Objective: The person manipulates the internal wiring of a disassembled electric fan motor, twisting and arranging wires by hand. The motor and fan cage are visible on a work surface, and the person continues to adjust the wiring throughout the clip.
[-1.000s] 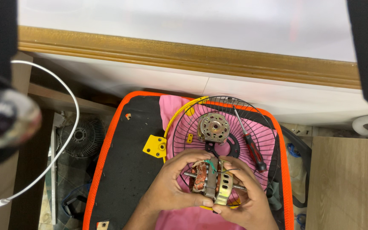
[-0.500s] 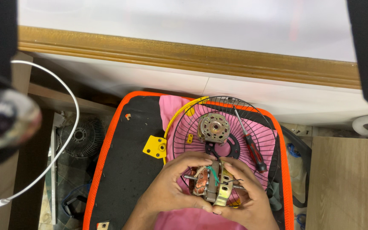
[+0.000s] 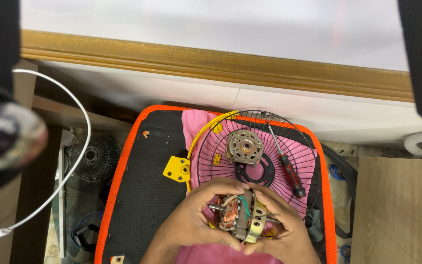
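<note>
Holding the small fan motor with copper windings and steel shaft [image 3: 238, 217] between my left hand [image 3: 191, 222] and right hand [image 3: 282, 230], both clamped on it, I judge I am inspecting it. Next calls for steady turning. Beyond my fingers lie the black wire fan guard [image 3: 255, 161], red-handled screwdriver [image 3: 285, 164].

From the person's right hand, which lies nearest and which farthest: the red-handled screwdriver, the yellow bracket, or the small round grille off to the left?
From the right hand:
1. Red-handled screwdriver, just above it, lying on the fan guard.
2. Yellow bracket, up and left on the black mat.
3. Small round grille, far left, off the mat.
</note>
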